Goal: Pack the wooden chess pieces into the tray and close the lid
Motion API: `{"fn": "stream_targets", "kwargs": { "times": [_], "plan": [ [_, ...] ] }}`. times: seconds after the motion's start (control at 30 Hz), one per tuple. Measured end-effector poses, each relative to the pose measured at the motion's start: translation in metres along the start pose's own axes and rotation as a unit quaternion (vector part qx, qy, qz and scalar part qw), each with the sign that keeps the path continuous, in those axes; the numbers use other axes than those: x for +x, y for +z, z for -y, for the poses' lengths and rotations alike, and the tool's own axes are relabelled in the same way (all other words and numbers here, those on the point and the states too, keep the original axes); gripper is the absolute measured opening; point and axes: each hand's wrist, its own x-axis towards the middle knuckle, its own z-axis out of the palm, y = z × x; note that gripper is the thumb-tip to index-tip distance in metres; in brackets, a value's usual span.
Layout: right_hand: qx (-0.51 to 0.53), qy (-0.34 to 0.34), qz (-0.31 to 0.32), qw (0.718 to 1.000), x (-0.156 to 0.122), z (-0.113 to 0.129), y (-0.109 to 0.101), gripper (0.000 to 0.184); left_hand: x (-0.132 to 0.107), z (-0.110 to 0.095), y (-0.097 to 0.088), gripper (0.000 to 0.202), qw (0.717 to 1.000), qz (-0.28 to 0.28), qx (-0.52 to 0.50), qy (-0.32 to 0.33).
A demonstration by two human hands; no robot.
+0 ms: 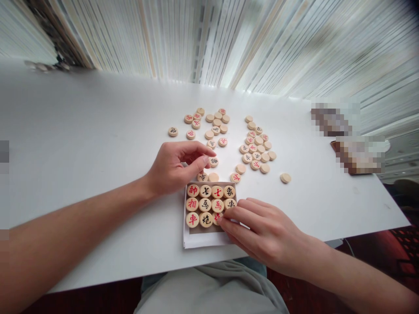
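Note:
A shallow white box (209,240) at the table's near edge holds rows of round wooden xiangqi pieces, faces up, with red and black characters. My right hand (262,226) reaches in from the right, fingertips closed on a red-marked xiangqi piece (216,217) in the nearest row and partly covering it. Over the table beyond the box, my left hand (176,168) is curved, thumb and index finger apart, with nothing seen between them. Its fingertips are beside a black-marked piece (214,162). Another black-marked piece (202,177) and a blank-faced piece (214,177) lie against the box's far edge.
Several loose pieces (258,148) are scattered on the white table (114,131) beyond the box, some blank side up. One blank piece (286,178) lies apart at the right. Blurred-out objects (360,157) are at the far right. A striped curtain (170,39) hangs behind.

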Motion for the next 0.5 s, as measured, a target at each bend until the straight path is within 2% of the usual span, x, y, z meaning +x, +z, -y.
{"fn": "stream_targets", "kwargs": {
  "times": [0.17,0.5],
  "plan": [
    [-0.006,0.002,-0.001,1.0,0.0017,0.0037,0.0017,0.026,-0.0005,0.0003,0.0,0.016,1.0,0.0,0.001,0.0],
    [-0.016,-0.007,-0.011,1.0,0.0022,0.0038,0.0033,0.024,0.0005,0.0006,-0.0002,0.017,1.0,0.005,0.008,0.003]
  ]
}}
